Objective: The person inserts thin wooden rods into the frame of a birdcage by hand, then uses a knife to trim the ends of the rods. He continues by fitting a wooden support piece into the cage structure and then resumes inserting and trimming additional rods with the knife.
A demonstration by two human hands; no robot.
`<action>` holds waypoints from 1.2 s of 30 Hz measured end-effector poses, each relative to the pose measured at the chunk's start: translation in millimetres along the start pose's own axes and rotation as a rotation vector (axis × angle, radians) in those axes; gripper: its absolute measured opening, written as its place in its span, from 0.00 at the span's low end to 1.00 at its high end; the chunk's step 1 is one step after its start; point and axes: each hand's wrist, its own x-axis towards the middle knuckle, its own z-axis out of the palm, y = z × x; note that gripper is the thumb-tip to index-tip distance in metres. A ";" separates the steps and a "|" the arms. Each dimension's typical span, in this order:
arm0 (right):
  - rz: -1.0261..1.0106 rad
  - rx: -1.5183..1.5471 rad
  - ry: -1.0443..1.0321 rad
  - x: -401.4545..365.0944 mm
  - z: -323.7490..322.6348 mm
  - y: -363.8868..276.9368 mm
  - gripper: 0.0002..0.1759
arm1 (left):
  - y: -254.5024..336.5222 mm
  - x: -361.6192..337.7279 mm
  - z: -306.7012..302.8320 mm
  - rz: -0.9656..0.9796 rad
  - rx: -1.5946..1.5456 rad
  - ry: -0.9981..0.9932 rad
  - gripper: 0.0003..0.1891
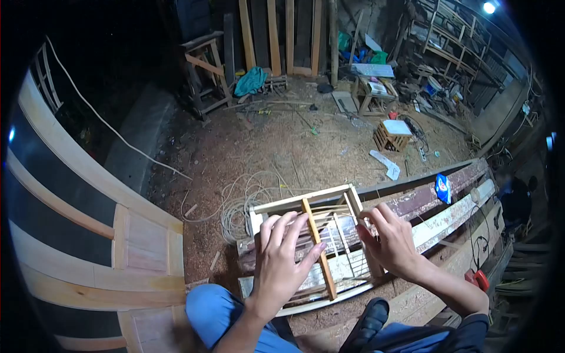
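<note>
Frame (282,202) across left end of beams (438,226); littered floor (235,147) beyond, blue packet (443,188) toward right end. Left hand (281,262) spread at crossbar (325,273); right hand (391,241) curled, pinch unclear.

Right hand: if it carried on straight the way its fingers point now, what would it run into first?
The right hand would most likely meet the end rail of the wooden frame first. Depth is unclear here, so the fingertips may already be touching it.
</note>
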 end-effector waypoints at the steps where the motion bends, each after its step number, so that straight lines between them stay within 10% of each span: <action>1: 0.051 0.045 -0.021 -0.4 1.8 6.3 0.14 | -3.6 -0.4 6.7 -0.003 0.043 0.010 0.36; 20: 0.051 0.151 -0.574 -27.5 -42.6 18.0 0.24 | 15.7 -11.5 10.9 0.021 0.094 -0.352 0.39; 27: -0.214 0.059 -0.087 -15.7 -18.7 44.2 0.19 | 34.4 -15.0 34.1 0.018 0.136 -0.334 0.40; 36: -0.236 0.013 0.016 -21.1 14.6 52.9 0.18 | 43.0 -25.1 45.0 0.061 0.220 -0.310 0.37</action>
